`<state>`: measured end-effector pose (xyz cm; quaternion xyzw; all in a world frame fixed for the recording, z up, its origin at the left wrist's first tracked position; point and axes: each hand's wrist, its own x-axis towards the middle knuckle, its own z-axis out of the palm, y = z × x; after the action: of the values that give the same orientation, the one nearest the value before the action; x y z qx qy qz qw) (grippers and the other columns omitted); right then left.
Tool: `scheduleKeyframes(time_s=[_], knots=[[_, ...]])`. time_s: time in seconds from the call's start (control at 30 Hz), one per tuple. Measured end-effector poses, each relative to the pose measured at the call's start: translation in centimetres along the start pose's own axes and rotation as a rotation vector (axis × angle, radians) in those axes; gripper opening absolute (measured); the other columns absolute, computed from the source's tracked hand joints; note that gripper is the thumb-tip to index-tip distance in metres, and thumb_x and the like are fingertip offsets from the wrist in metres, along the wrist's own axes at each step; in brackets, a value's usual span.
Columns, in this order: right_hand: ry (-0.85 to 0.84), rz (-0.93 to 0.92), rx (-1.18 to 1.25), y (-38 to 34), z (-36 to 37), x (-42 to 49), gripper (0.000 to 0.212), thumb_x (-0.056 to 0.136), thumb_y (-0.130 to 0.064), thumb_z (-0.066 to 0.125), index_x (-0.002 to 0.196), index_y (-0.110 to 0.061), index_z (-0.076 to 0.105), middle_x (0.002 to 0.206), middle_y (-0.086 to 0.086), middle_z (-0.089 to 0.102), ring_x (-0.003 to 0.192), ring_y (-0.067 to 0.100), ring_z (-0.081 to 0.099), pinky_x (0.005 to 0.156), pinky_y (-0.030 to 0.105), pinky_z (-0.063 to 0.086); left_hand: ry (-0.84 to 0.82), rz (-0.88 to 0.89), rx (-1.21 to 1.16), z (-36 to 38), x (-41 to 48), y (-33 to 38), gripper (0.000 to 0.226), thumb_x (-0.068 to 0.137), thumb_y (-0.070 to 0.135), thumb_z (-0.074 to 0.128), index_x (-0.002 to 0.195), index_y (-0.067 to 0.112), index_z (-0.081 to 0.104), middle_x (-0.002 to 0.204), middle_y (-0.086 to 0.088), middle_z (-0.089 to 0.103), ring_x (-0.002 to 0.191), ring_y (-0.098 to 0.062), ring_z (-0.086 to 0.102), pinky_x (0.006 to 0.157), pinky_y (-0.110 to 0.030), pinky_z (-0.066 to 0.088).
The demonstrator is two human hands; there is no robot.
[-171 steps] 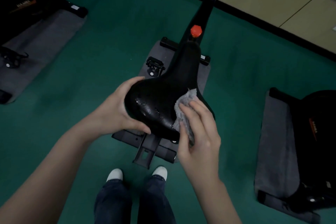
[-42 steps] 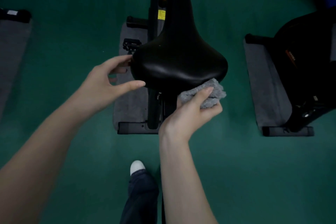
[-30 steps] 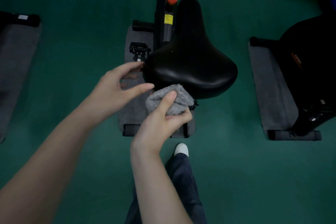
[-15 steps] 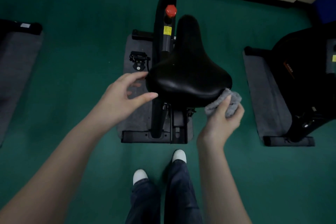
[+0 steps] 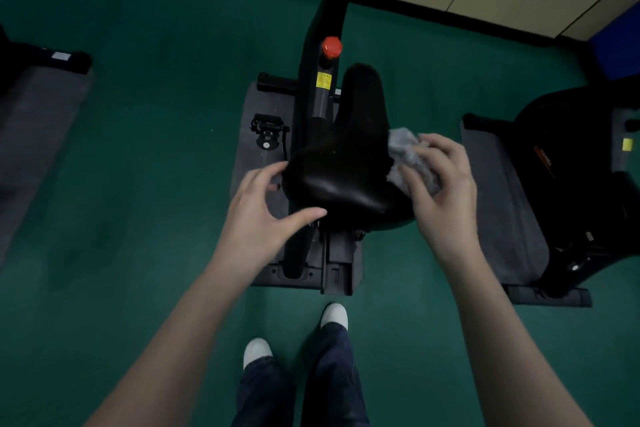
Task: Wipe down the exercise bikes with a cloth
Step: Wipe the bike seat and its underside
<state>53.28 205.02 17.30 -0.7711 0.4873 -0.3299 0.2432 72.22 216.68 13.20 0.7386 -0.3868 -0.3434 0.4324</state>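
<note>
Since a moment ago the right hand (image 5: 443,191) has carried the cloth (image 5: 405,152) from the rear corner of the saddle (image 5: 346,163) up to its right side. Its fingers curl round the cloth and press it on the saddle. The left hand (image 5: 263,215) stays wide open, thumb at the left rear edge.

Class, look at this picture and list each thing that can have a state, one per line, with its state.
saddle: mounted, nose pointing away from the viewer.
cloth: bunched, pressed against the saddle's right side.
right hand: grips the cloth, fingers curled over it.
left hand: fingers spread, at the saddle's left edge, holding nothing.
</note>
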Motion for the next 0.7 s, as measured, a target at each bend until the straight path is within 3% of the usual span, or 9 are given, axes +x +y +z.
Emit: scheduleKeyframes(time_s=[0.27, 0.37, 0.57, 0.7], knots=[[-0.487, -0.403, -0.142, -4.6, 4.0, 3.7, 0.02, 0.086, -0.01, 0.066, 0.104, -0.002, 0.069, 0.113, 0.012, 0.057, 0.113, 0.022, 0.045, 0.096, 0.015, 0.031, 0.089, -0.014, -0.055, 0.9, 0.3, 0.2, 0.091, 0.045, 0.071, 0.066, 0.124, 0.028, 0.053, 0.117, 0.015, 0.049, 0.109, -0.003, 0.054, 0.097, -0.033, 0.046], [-0.571, -0.479, -0.249, -4.7, 4.2, 5.7, 0.019, 0.087, -0.009, 0.065, 0.102, 0.001, 0.069, 0.109, 0.014, 0.057, 0.109, 0.028, 0.045, 0.094, 0.023, 0.034, 0.087, -0.012, -0.059, 0.9, 0.3, 0.1, 0.09, 0.044, 0.073, 0.065, 0.122, 0.031, 0.052, 0.115, 0.019, 0.048, 0.108, -0.001, 0.054, 0.097, -0.032, 0.046], [-0.423, -0.378, -0.339, -2.9, 3.6, 6.7, 0.02, 0.085, 0.001, 0.063, 0.105, 0.001, 0.068, 0.111, 0.017, 0.055, 0.108, 0.032, 0.045, 0.091, 0.023, 0.034, 0.077, -0.019, -0.053, 0.8, 0.3, 0.2, 0.09, 0.044, 0.074, 0.065, 0.123, 0.033, 0.052, 0.118, 0.019, 0.048, 0.11, -0.001, 0.052, 0.099, -0.035, 0.045], [-0.188, -0.231, -0.268, -1.1, 2.4, 4.6, 0.021, 0.084, 0.003, 0.063, 0.104, 0.0, 0.068, 0.108, 0.017, 0.054, 0.104, 0.026, 0.046, 0.086, 0.0, 0.022, 0.06, -0.021, -0.036, 0.6, 0.2, 0.2, 0.091, 0.045, 0.075, 0.065, 0.125, 0.033, 0.052, 0.12, 0.018, 0.049, 0.111, -0.002, 0.052, 0.099, -0.036, 0.046]])
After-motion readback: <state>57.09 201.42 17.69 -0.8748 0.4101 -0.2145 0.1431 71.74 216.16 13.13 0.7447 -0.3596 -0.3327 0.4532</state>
